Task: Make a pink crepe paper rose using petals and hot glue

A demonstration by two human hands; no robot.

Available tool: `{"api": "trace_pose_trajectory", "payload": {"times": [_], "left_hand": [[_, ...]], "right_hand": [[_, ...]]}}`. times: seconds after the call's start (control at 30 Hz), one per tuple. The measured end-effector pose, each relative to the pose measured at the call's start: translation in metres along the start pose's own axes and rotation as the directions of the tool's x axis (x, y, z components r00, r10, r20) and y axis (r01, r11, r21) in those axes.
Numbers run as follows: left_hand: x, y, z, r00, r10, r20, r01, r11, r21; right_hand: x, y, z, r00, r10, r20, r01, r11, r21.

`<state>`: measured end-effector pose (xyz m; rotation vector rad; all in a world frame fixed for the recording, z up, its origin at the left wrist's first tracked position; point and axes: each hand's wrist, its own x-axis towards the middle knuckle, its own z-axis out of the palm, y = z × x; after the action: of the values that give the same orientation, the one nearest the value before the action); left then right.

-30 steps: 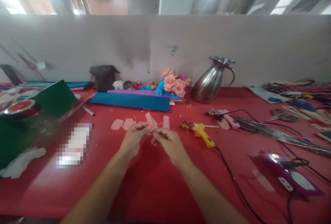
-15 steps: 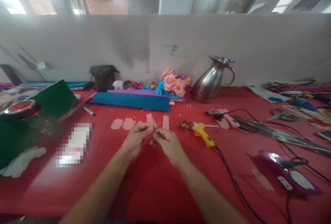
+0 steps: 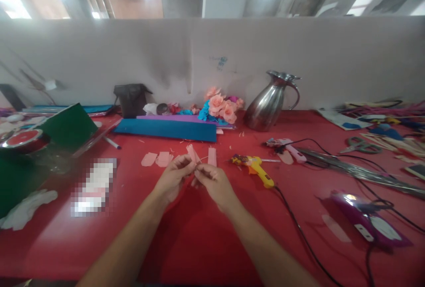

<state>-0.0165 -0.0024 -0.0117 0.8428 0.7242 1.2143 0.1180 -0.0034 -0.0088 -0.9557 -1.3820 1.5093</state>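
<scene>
Narrow pink paper strip (image 3: 192, 152) pinched between the fingertips of my left hand (image 3: 172, 180) and right hand (image 3: 217, 186), above the red tabletop (image 3: 195, 242), left of the yellow plastic glue gun (image 3: 258, 170).

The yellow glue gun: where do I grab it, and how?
The yellow glue gun is probably best held by its handle, coming from the near right: the handle slants that way, toward the person, while the nozzle points left, away from that grip.
</scene>
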Motion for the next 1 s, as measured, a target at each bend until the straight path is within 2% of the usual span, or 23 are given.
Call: {"api": "trace_pose_trajectory", "payload": {"times": [0.13,0.43,0.73,1.0], "left_hand": [[-0.0009,0.0015,0.0015,1.0,-0.021,0.009,0.021,1.0,-0.003],[-0.0007,0.0014,-0.0015,0.993,-0.041,0.107,0.041,0.999,0.005],[0.0003,-0.0011,-0.0027,0.999,-0.007,0.037,0.008,1.0,-0.013],[-0.0012,0.0005,0.0012,0.999,0.003,0.039,-0.005,0.999,0.044]], "right_hand": [[-0.0005,0.0002,0.0007,1.0,0.007,-0.001,-0.007,1.0,0.013],[-0.0007,0.0013,0.0018,1.0,0.005,0.015,-0.005,1.0,0.012],[-0.0019,0.0008,0.0033,0.998,-0.023,0.05,0.024,1.0,-0.014],[-0.0006,0.0029,0.0029,0.998,-0.005,0.063,0.005,1.0,-0.003]]}}
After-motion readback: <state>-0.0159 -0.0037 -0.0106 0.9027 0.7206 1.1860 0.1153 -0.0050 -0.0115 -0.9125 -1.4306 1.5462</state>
